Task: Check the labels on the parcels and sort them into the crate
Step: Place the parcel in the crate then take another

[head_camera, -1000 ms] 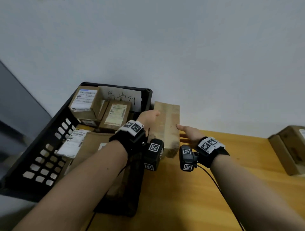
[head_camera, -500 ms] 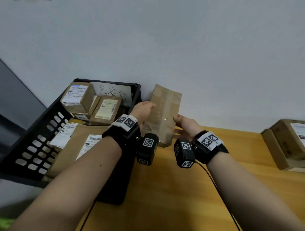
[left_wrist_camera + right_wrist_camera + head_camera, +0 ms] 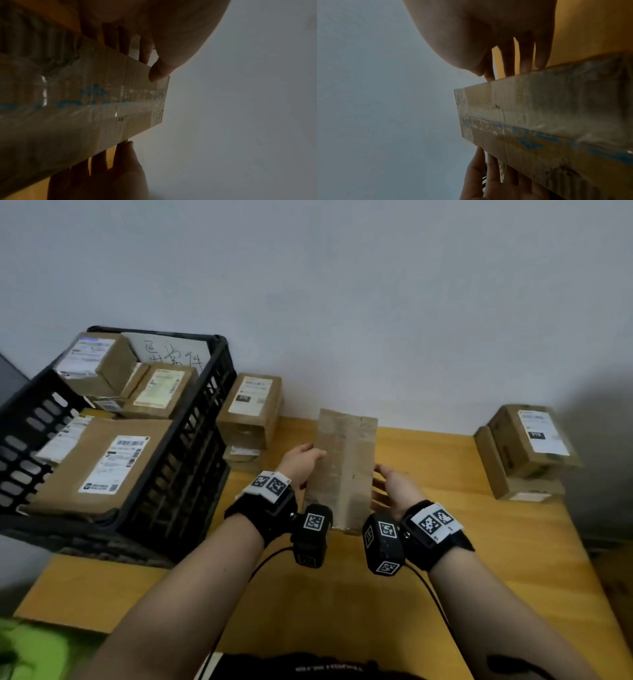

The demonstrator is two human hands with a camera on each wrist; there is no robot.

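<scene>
A long brown parcel (image 3: pixel 344 470), wrapped in clear tape with blue print, stands nearly upright above the wooden table (image 3: pixel 496 559). No label shows on the face turned to me. My left hand (image 3: pixel 306 462) pinches its left edge, thumb (image 3: pixel 158 71) on the front and fingers behind. On its right edge rests my right hand (image 3: pixel 385 486), with straight fingers (image 3: pixel 524 66) reaching behind it. The black crate (image 3: pixel 191 460) stands to the left with several labelled parcels (image 3: pixel 102 463) in it.
A stack of labelled parcels (image 3: pixel 251 409) sits against the wall, right beside the crate. Two more parcels (image 3: pixel 527 446) lie at the table's far right. A handwritten sheet (image 3: pixel 171 356) leans inside the crate's back wall.
The parcel has come away from the crate's corner toward me and to the right, now over the table. My right hand has loosened from a thumb grip to flat fingers.
</scene>
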